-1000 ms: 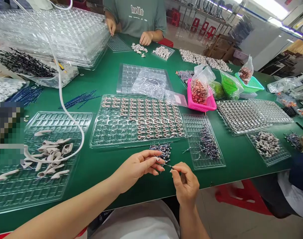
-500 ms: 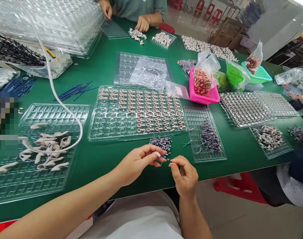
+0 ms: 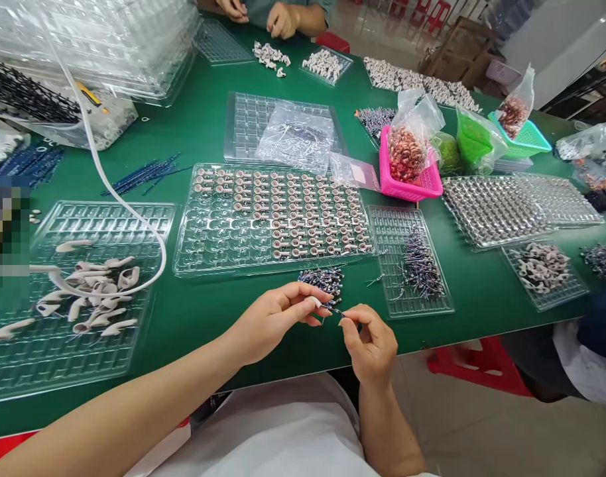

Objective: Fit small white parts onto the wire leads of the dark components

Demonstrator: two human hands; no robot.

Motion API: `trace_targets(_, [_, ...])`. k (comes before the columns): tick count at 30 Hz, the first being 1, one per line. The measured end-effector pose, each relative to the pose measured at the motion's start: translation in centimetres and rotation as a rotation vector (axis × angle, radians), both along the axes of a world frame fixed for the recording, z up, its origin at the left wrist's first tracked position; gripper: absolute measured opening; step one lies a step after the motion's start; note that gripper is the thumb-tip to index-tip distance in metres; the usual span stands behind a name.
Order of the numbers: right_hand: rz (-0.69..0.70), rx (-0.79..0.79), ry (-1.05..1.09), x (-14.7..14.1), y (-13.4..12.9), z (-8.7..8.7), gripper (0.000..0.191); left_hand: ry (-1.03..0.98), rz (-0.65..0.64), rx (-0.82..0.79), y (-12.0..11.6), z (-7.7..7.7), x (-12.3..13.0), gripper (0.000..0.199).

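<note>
Between the fingers of my left hand [image 3: 278, 317] is a small white plastic earphone shell [image 3: 315, 302], mostly covered by the thumb and fingertips. My right hand [image 3: 370, 341] pinches a thin dark wired piece [image 3: 337, 311], whose other end meets the white shell. Just beyond my fingers lies a pile of small dark wired parts [image 3: 320, 281] on the green table. Behind that, a clear blister tray [image 3: 218, 238] holds rows of round-headed shells with short stems. To the right, a smaller clear tray [image 3: 390, 305] carries a heap of similar wired parts [image 3: 421, 265].
Loose white shells [image 3: 101, 291] lie on a tray at left, crossed by a white hose [image 3: 101, 159]. A pink basket [image 3: 410, 189] holds bagged copper-coloured parts. Stacked clear trays [image 3: 119, 46] stand back left. A co-worker's hands [image 3: 283, 20] are across the table; another person sits at right.
The camera view has shifted slightly. My hands keep their grip on the white shell and the wired piece, nearly in place. The co-worker's hands across the table have come closer together.
</note>
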State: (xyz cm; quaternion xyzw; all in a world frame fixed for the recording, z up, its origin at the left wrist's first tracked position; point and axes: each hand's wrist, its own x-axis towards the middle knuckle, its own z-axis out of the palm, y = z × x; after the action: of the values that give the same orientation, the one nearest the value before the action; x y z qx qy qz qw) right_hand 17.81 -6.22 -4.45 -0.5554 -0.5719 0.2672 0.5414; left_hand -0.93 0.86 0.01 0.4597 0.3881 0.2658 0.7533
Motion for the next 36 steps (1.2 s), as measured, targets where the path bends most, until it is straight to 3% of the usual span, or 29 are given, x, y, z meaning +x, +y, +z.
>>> trace_targets(18, [0.056, 0.201, -0.22, -0.4, 0.4, 0.9, 0.023, 0.153, 0.005, 0.141, -0.6, -0.5, -0.1, 0.027])
trace_targets(36, [0.06, 0.187, -0.267, -0.6, 0.6, 0.8, 0.018, 0.214, -0.027, 0.244, -0.9, -0.4, 0.1, 0.025])
